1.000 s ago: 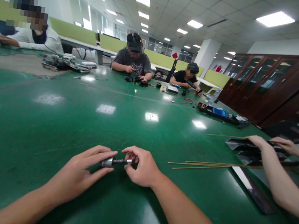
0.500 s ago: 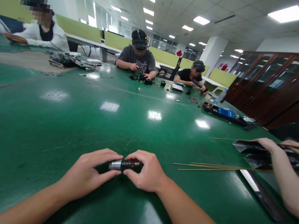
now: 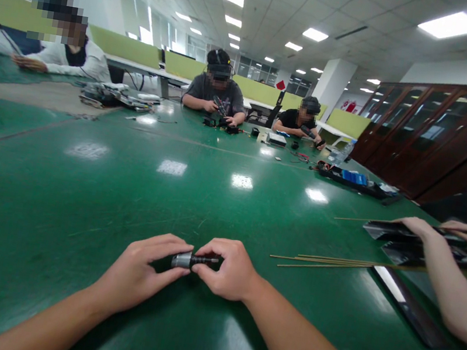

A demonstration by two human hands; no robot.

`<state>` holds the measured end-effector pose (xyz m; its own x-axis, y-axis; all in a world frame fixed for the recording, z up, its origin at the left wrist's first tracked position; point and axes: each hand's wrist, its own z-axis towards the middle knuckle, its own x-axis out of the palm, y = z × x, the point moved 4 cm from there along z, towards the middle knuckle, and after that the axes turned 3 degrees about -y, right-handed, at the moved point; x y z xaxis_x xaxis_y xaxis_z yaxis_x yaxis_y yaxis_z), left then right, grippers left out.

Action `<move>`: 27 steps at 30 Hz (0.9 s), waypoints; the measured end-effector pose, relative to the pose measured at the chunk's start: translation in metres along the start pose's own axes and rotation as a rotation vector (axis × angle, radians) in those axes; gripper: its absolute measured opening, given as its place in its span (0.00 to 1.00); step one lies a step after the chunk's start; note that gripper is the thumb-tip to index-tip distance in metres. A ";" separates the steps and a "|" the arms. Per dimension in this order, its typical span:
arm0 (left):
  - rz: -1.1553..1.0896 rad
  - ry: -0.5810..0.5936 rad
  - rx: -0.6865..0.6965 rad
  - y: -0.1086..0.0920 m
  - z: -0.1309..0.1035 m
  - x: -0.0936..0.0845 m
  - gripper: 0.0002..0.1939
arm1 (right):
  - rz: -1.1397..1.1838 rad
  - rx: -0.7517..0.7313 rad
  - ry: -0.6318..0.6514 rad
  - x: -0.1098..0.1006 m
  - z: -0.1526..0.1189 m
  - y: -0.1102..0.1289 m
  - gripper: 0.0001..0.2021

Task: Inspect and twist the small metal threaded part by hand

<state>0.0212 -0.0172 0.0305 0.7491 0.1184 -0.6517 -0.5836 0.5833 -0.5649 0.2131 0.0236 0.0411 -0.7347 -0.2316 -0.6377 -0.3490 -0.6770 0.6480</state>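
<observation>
Just above the green tabletop, a small silver cylinder with a dark ridged shaft (image 3: 182, 260) lies sideways between my two hands; its exact kind cannot be made out. My left hand (image 3: 141, 267) curves around the silver end, thumb below and fingers above. From the other side, my right hand (image 3: 230, 269) has thumb and fingertips closed at the place where the silver body meets the ridged shaft. The thin tip of the shaft points right, into the hollow of my right palm.
On the right, another person's hands (image 3: 422, 228) rest by black channel-shaped pieces (image 3: 403, 249) and thin brass-coloured rods (image 3: 330, 261). A dark strip (image 3: 411, 310) lies nearer. Farther back are a black tray (image 3: 354, 182), a heap of parts (image 3: 115, 95) and several people seated around the green table (image 3: 147, 185).
The cylinder has turned slightly, and more of the ridged shaft shows now. Both hands stay in nearly the same place, with only small finger shifts.
</observation>
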 end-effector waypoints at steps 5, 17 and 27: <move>0.025 -0.024 0.019 -0.002 0.000 -0.001 0.15 | -0.014 0.009 0.013 0.001 -0.001 -0.001 0.07; 0.045 -0.012 0.011 -0.003 0.000 -0.002 0.15 | -0.025 -0.001 0.021 -0.001 -0.002 -0.002 0.07; 0.048 -0.016 0.017 -0.005 0.000 -0.004 0.16 | -0.029 -0.011 0.020 -0.002 -0.003 -0.002 0.07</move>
<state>0.0208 -0.0206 0.0356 0.7255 0.1596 -0.6695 -0.6138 0.5900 -0.5245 0.2167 0.0235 0.0395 -0.7124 -0.2262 -0.6643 -0.3629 -0.6915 0.6246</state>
